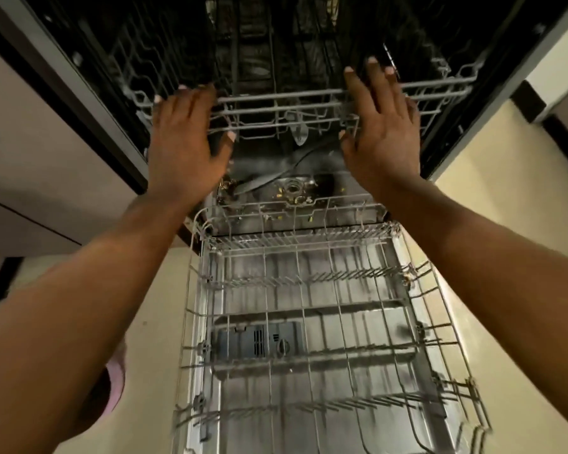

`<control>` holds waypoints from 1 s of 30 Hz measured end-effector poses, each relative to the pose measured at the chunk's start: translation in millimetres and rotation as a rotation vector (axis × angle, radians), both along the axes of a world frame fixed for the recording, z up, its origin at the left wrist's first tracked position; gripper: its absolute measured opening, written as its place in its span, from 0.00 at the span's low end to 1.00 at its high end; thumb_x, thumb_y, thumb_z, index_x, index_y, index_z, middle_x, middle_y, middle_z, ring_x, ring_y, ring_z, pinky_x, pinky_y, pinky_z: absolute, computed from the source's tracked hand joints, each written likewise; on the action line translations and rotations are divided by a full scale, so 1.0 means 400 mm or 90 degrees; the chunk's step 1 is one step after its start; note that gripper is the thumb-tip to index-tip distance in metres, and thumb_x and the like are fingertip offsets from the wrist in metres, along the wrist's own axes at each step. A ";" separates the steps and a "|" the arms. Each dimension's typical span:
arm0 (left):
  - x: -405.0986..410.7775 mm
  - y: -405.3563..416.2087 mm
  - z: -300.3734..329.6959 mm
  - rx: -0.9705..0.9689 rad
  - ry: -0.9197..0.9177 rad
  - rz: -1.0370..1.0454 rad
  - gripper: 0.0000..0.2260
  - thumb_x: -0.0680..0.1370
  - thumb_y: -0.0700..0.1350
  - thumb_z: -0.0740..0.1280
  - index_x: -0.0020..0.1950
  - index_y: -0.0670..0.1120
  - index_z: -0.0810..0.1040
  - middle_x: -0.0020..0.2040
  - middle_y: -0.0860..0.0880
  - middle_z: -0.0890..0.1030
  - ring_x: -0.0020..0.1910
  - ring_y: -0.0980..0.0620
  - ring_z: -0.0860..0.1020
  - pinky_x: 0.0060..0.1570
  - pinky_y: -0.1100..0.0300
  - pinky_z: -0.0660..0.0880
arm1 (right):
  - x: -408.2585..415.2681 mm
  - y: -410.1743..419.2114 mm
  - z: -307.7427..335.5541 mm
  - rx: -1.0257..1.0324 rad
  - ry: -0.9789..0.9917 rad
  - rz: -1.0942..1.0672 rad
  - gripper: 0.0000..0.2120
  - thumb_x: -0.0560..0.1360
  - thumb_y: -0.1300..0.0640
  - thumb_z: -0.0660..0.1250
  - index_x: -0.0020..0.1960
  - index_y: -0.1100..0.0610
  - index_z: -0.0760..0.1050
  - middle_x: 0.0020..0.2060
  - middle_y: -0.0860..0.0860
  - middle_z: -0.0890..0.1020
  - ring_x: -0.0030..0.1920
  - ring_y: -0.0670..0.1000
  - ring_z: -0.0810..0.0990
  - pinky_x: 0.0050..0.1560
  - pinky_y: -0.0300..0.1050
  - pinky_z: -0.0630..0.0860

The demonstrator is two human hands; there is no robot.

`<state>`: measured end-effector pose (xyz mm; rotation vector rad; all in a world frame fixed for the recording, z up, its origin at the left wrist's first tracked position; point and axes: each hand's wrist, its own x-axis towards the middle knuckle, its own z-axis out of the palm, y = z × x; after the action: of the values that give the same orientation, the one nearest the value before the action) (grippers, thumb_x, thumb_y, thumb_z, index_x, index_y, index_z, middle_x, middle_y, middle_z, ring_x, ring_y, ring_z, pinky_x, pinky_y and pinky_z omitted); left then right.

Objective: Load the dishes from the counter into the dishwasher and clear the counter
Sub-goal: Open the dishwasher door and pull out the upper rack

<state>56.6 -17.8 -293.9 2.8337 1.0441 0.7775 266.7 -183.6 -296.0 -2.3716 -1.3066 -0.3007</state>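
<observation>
On the upper rack [277, 104] front rail — both hands' flat grip, left hand [186, 132], right hand [382, 126].

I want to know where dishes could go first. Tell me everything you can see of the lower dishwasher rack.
The lower rack is a light grey wire basket, apparently coated metal, pulled fully out over the open door. Rows of slanted tines cross it. It holds no dishes. Through its grid shows the door's dark detergent dispenser. Neither hand touches it; both reach to the upper rack above.

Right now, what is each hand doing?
Left hand: open, fingers straight, resting on the upper rack front rail.
Right hand: open, fingers straight over the same rail, holding nothing.
</observation>
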 end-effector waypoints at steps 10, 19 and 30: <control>-0.047 -0.065 0.018 -0.073 -0.080 -0.012 0.06 0.80 0.41 0.63 0.53 0.45 0.79 0.48 0.46 0.80 0.50 0.44 0.74 0.48 0.54 0.67 | -0.047 -0.082 0.014 0.022 -0.090 -0.019 0.13 0.78 0.58 0.61 0.62 0.56 0.73 0.56 0.54 0.77 0.61 0.58 0.73 0.64 0.56 0.66; -0.271 -0.368 0.136 -0.331 0.083 0.017 0.22 0.71 0.27 0.65 0.62 0.43 0.79 0.60 0.43 0.79 0.60 0.41 0.74 0.60 0.46 0.73 | -0.263 -0.390 0.122 -0.222 0.032 -0.014 0.30 0.65 0.69 0.67 0.67 0.58 0.72 0.61 0.55 0.76 0.65 0.59 0.71 0.69 0.58 0.66; -0.454 -0.632 0.204 -0.493 0.202 0.002 0.29 0.72 0.25 0.58 0.69 0.47 0.72 0.68 0.47 0.72 0.69 0.48 0.67 0.68 0.55 0.67 | -0.439 -0.665 0.195 -0.313 0.124 0.022 0.28 0.61 0.73 0.68 0.60 0.59 0.77 0.55 0.55 0.81 0.57 0.59 0.78 0.57 0.55 0.77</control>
<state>-125.2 -270.8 -212.2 2.2931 1.0683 -0.1019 91.0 -449.5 -217.8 -2.6807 -1.4514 0.2913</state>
